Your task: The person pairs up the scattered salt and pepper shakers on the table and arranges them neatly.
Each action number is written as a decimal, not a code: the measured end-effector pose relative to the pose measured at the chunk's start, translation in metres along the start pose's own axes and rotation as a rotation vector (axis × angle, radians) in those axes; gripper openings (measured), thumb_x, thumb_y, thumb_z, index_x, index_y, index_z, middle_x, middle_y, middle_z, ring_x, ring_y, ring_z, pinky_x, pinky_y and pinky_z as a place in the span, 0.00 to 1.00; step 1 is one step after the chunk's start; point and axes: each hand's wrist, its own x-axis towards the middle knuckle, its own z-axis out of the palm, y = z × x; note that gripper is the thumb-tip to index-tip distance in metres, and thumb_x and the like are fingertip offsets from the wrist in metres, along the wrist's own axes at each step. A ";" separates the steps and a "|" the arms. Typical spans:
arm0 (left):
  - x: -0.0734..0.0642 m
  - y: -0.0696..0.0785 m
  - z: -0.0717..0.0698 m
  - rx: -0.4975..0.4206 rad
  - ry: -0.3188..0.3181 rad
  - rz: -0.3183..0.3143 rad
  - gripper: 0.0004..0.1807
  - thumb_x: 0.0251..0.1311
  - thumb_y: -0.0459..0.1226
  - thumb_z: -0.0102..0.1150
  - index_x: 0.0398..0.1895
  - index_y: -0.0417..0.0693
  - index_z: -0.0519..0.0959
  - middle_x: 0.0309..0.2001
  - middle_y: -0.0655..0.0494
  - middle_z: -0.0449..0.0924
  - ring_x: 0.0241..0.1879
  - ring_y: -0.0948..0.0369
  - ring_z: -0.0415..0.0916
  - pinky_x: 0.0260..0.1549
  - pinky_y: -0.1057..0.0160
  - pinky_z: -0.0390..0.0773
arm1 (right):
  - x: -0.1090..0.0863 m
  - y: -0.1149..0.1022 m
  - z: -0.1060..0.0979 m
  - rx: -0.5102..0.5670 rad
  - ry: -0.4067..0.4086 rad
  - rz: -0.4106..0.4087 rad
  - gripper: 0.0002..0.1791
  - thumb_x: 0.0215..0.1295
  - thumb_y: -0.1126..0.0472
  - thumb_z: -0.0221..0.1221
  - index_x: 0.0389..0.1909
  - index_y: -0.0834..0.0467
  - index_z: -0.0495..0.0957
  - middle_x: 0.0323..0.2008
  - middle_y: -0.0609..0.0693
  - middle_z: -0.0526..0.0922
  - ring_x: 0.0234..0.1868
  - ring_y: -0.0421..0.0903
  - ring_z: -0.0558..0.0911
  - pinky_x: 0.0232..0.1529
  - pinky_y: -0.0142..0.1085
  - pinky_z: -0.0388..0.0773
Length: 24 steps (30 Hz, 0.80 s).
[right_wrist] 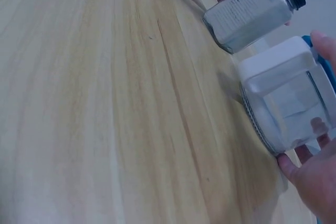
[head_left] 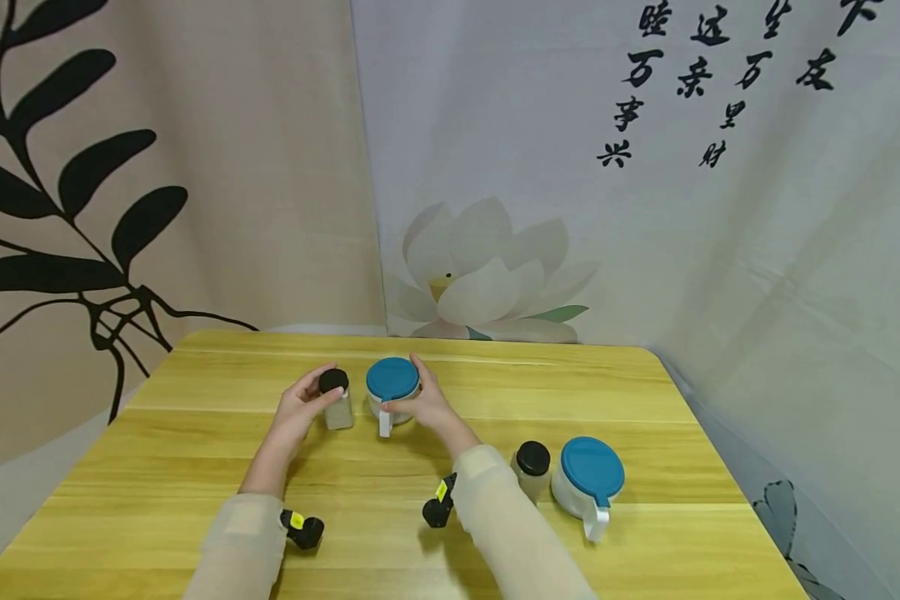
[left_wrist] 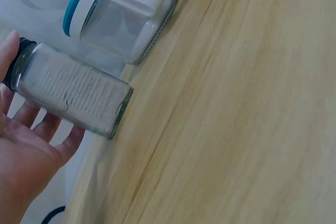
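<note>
My left hand (head_left: 297, 410) grips a square glass jar (head_left: 338, 413) at its black screw lid (head_left: 333, 380), thumb on the near side and fingers behind. In the left wrist view this jar (left_wrist: 73, 90) holds something pale and has lines of print on its side. My right hand (head_left: 431, 407) holds a round glass jar (right_wrist: 294, 103) with a blue lid (head_left: 392, 378) and a white handle (head_left: 386, 423). Its thumb lies at the lid and its other fingers wrap the far side. Both jars stand upright, side by side, near the table's back edge.
Nearer on the right stand another black-lidded jar (head_left: 532, 469), partly behind my right sleeve (head_left: 510, 517), and another blue-lidded jar (head_left: 589, 475) with a white handle. All are on a wooden table (head_left: 375, 533). Printed cloth (head_left: 495, 167) hangs behind it.
</note>
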 end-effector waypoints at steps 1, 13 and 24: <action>0.000 0.000 0.000 0.001 0.002 0.000 0.34 0.60 0.43 0.64 0.67 0.43 0.66 0.52 0.56 0.77 0.48 0.62 0.72 0.46 0.68 0.71 | 0.000 0.000 0.000 0.000 -0.002 -0.001 0.58 0.46 0.60 0.75 0.75 0.48 0.49 0.70 0.57 0.53 0.67 0.58 0.59 0.62 0.55 0.60; -0.004 0.003 0.001 -0.021 -0.003 -0.014 0.34 0.62 0.40 0.63 0.69 0.40 0.64 0.60 0.43 0.72 0.49 0.65 0.72 0.47 0.70 0.70 | -0.002 0.000 0.000 0.011 0.001 -0.015 0.56 0.46 0.61 0.75 0.74 0.50 0.53 0.69 0.57 0.55 0.65 0.59 0.61 0.61 0.57 0.60; -0.004 0.002 -0.001 -0.007 -0.015 -0.005 0.34 0.62 0.41 0.63 0.68 0.39 0.64 0.60 0.41 0.71 0.49 0.64 0.72 0.46 0.71 0.71 | -0.006 0.000 0.002 0.091 0.007 -0.013 0.56 0.47 0.64 0.74 0.74 0.52 0.51 0.69 0.57 0.61 0.67 0.58 0.61 0.63 0.56 0.57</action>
